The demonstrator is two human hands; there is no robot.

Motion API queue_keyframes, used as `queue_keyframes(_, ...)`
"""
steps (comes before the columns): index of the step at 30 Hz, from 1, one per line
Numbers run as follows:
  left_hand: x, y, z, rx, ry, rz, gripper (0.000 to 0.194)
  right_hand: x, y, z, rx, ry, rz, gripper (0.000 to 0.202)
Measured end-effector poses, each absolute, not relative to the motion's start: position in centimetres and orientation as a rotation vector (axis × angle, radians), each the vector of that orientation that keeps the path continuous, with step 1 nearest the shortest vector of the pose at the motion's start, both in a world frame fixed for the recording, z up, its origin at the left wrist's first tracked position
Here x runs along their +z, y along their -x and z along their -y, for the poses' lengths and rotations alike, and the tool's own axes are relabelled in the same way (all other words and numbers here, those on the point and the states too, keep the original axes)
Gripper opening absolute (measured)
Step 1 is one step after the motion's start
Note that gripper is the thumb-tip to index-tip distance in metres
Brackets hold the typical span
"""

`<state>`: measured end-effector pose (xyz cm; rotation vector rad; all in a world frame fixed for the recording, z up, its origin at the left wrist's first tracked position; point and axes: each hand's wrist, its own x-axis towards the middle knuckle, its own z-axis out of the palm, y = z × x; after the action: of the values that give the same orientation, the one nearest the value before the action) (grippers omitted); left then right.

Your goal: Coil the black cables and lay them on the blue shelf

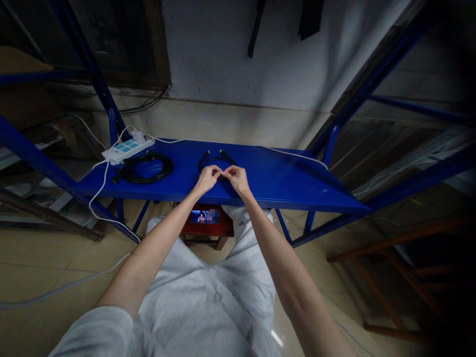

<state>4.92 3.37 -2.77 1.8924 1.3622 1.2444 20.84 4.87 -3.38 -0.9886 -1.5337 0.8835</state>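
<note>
On the blue shelf (275, 173), a coiled black cable (226, 157) lies beneath and behind my hands, with two connector ends pointing away from me. My left hand (210, 177) pinches at the near side of this coil. Fingertip to fingertip with it, my right hand (236, 177) is also pinched closed. Whatever is between the fingers is too small to make out. Another coiled black cable (150, 167) rests on the shelf to the left, apart from both hands.
A white power strip (128, 148) with white cords sits at the shelf's left end. Blue metal posts (111, 119) flank the shelf. Below it, a lit phone (205, 216) lies on a reddish stool (223, 229). A wooden frame (390, 277) stands at right.
</note>
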Motion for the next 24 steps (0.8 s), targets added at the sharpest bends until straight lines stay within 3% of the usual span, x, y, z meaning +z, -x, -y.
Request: queue_keyframes(24,-2.0,-4.8,-2.9,1.152,-1.997,-1.245,0.007,-3.4,-20.9,-5.2,0.855,1.080,1.476,0.040)
